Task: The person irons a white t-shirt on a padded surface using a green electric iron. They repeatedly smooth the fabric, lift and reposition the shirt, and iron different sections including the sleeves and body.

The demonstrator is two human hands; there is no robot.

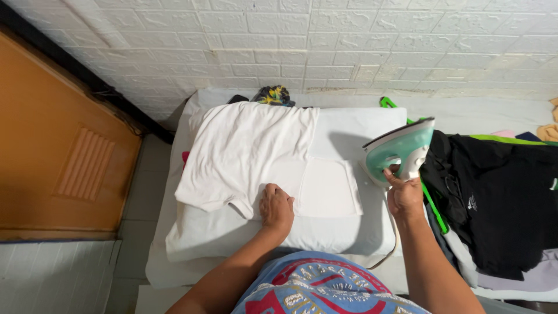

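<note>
White cotton T-shirt (244, 151) on padded white board (372, 125), left hand (276, 208) pressing flat with fingers released, right hand (404, 195) grasping upright mint-green plastic iron (401, 148)

You're pressing a plain white shirt (250, 154); you're gripping a teal-and-white iron (401, 150); black clothes (500, 197) are lying beside; a white brick-patterned wall (349, 40) is showing.

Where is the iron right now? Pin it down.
In the head view, the green iron stands upright at right of the white garment, touched by the right hand, beside the black clothes.
</note>
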